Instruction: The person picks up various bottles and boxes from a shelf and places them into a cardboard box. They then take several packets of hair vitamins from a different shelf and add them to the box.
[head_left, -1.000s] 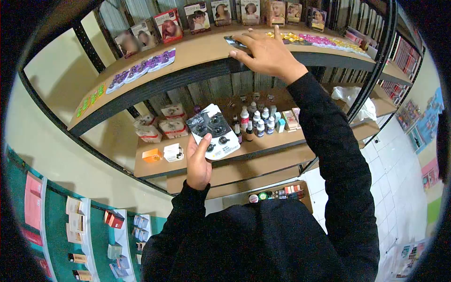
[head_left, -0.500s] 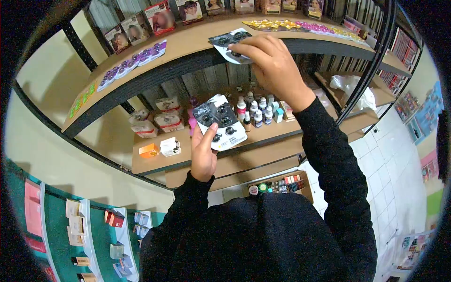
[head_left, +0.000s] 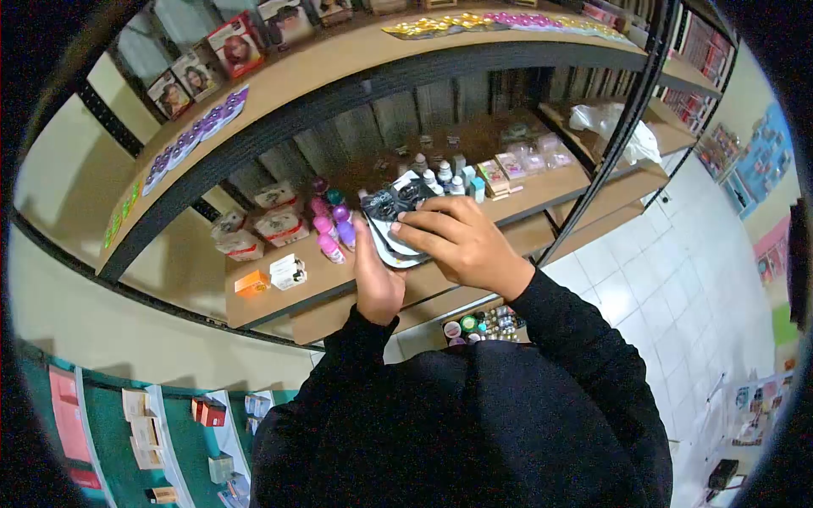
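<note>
In front of my chest, black-and-white blister packs of dark round capsules lie one over another. My left hand supports them from below and the left, its thumb standing up along their edge. My right hand is closed over the right side of the packs, fingers bent across the top one. Its fingers hide part of the capsules. On the upper shelf, a row of purple blister packs lies along the left, with a green pack at the end. Yellow packs and magenta packs lie farther right.
Boxes with portraits stand behind the packs. The lower shelf carries pink and purple bottles, an orange box, white bottles and a plastic bag. A black shelf post rises at right.
My right hand has come down from the upper shelf with a blister pack and joined it to those in my left hand. The view has shifted rightward.
</note>
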A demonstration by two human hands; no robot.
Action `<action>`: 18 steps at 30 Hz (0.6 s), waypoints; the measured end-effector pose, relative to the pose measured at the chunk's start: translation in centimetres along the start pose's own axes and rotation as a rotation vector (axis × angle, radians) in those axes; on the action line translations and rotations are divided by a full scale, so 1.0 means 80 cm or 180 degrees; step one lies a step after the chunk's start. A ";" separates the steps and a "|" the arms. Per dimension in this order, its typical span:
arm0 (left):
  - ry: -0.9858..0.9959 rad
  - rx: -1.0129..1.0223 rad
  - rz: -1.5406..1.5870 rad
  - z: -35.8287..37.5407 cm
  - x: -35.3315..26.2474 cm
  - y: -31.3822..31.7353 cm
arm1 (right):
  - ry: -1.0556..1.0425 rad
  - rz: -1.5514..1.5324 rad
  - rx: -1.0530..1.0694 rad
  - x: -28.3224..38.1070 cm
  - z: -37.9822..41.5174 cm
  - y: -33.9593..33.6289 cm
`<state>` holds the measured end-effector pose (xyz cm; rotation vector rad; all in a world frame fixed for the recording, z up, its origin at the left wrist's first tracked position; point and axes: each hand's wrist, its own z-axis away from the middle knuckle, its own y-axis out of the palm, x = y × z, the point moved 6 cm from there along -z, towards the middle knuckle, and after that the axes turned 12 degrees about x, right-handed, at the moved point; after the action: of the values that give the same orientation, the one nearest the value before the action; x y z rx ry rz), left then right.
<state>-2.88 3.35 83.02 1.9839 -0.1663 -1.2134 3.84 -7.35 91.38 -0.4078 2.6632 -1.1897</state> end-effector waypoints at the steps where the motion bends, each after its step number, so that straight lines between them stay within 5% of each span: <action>1: -0.0075 0.0073 0.0050 0.000 0.007 0.004 | 0.0064 -0.0112 0.0044 -0.001 0.008 0.003; 8: -0.0355 0.0035 -0.0088 -0.011 0.077 -0.011 | 0.0507 -0.0615 0.0283 -0.009 0.073 0.005; 11: -0.0378 -0.0008 -0.0490 -0.010 0.095 0.014 | 0.1862 -0.0951 -0.0652 -0.050 0.130 -0.002; 15: -0.0609 0.0386 -0.0993 -0.010 0.159 0.026 | 0.3705 -0.4133 -0.0526 -0.085 0.239 0.076; 18: -0.0947 0.0663 -0.1282 -0.006 0.221 0.034 | 0.3946 -0.5186 -0.1167 -0.069 0.276 0.074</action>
<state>7.67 -6.70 72.63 2.0657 -0.0412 -1.8153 14.36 -17.12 72.79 -3.2277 3.1482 -1.3538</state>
